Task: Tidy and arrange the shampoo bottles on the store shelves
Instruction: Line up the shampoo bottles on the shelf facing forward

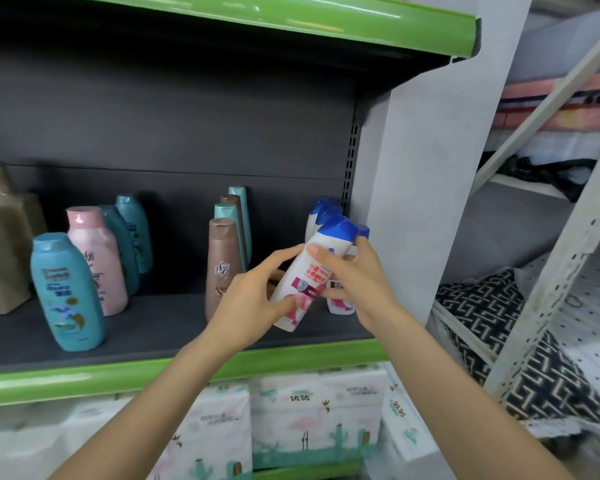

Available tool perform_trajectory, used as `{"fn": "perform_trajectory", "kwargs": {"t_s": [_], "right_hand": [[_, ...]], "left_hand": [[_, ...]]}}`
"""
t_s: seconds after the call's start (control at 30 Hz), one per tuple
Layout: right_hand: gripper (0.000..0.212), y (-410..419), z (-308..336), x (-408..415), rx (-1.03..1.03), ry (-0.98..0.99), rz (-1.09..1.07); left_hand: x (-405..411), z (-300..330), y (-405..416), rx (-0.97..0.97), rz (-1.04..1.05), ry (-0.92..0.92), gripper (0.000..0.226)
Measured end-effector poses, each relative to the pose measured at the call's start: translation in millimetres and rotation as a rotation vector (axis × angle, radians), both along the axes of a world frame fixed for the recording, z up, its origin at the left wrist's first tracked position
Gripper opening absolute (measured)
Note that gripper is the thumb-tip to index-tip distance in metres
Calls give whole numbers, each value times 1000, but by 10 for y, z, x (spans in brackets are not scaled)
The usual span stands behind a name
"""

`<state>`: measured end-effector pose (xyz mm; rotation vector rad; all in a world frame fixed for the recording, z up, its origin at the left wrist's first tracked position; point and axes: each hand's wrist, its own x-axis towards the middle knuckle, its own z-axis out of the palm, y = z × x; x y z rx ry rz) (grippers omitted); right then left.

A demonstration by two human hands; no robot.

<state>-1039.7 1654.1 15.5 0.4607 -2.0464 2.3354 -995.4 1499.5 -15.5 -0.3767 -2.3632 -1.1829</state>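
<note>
Up at the right end of the dark shelf (153, 327), both hands grip one white shampoo bottle (309, 275) with a blue cap, tilted so its cap leans toward one o'clock. The left hand (253, 299) wraps the lower body from eight o'clock, fingers spread across the pink label and base, which hangs just above the shelf surface. The right hand (354, 278) clasps the upper half from three o'clock, thumb pressed over the front. Directly behind, at twelve o'clock of the held bottle, more blue-capped white bottles (321, 216) stand in a row against the grey upright. At nine o'clock stands a brown bottle (222, 268), with teal ones queued behind it. Farther toward nine o'clock sit a pink bottle (96, 261) and a blue bottle (66, 292), the blue one nearest the green shelf edge (84, 379).
</note>
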Motion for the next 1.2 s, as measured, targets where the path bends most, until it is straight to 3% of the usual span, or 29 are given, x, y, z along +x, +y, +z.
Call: {"fn": "perform_trajectory", "kwargs": {"t_s": [0.13, 0.33, 0.43, 0.57, 0.77, 0.93, 1.2], "right_hand": [[44, -46, -13, 141, -33, -7, -69], [31, -109, -81, 279, -124, -13, -14], [29, -153, -131, 294, -211, -36, 21], [25, -195, -177, 345, -168, -40, 21], [25, -230, -152, 390, -158, -71, -16], [28, -250, -113, 428, -253, -26, 12], [32, -292, -227, 498, -383, -48, 121]], "left_hand": [[125, 2, -43, -97, -28, 18, 69], [270, -100, -346, 187, -227, -119, 34], [282, -134, -457, 269, -319, -243, 40], [286, -183, -506, 271, -314, -258, 43], [335, -168, -563, 81, -94, -29, 48], [386, -139, -594, 87, -65, 74, 55], [390, -181, -793, 101, -157, -99, 63]]}}
